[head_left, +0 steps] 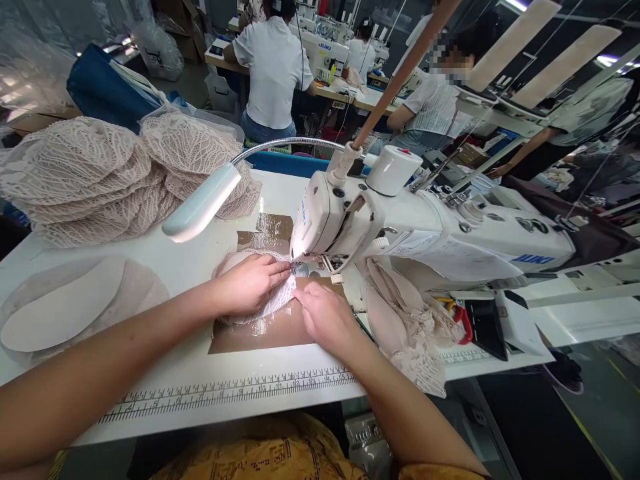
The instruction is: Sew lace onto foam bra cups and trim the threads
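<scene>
Under the head of a white sewing machine (319,215) lies a pale pink lace piece (281,301), curved and cup-like. My left hand (253,283) rests flat on it with the fingers stretched toward the needle area. Close to the presser foot, my right hand (324,312) pinches the lace's right edge between thumb and fingers. Beneath the piece is a shiny brown sheet (270,335) fixed to the white table (200,380). The needle tip itself is hidden by the machine head and my fingers.
Stacked lace pieces (85,173) stand at the back left, with smooth pale cut pieces (65,307) in front. A lamp (203,203) leans over the table. More lace pieces (395,313) and red-handled scissors (465,323) lie right. A printed ruler (230,393) runs along the front edge. Co-workers sit beyond.
</scene>
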Available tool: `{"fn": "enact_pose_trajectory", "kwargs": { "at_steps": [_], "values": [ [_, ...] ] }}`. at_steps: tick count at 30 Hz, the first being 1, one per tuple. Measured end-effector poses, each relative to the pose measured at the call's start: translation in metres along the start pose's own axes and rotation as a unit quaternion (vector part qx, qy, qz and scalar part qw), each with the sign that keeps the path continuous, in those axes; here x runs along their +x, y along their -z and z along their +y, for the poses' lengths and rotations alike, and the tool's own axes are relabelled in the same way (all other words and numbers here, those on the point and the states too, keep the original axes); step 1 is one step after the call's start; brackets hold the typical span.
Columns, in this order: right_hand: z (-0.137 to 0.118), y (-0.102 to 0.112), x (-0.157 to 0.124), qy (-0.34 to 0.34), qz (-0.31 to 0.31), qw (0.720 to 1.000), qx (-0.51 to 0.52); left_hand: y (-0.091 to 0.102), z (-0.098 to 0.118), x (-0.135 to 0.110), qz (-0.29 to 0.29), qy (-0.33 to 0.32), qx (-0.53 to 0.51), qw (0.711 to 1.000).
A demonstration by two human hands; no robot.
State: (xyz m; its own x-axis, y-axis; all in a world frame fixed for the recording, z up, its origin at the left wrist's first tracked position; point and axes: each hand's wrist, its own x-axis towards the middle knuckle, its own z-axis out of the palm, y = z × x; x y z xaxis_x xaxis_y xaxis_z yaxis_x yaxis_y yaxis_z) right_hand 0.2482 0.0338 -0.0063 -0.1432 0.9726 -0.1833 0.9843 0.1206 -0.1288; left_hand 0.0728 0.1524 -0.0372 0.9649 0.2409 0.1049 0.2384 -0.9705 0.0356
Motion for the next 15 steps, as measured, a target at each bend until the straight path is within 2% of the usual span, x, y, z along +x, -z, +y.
{"fn": "enact_pose_trajectory", "kwargs": {
  "at_steps": [3, 9, 15],
  "values": [
    [0.002, 0.001, 0.008, 0.001, 0.005, 1.0, 0.011, -0.001, -0.007, 0.003, 0.006, -0.002, 0.005, 1.0],
    [0.009, -0.011, 0.012, 0.013, 0.055, 0.998, 0.016, -0.002, -0.019, 0.007, 0.022, -0.012, 0.006, 1.0],
    [0.012, -0.015, 0.01, 0.023, 0.075, 0.997, 0.005, 0.006, -0.005, -0.001, 0.036, -0.021, -0.034, 0.999]
  ]
}}
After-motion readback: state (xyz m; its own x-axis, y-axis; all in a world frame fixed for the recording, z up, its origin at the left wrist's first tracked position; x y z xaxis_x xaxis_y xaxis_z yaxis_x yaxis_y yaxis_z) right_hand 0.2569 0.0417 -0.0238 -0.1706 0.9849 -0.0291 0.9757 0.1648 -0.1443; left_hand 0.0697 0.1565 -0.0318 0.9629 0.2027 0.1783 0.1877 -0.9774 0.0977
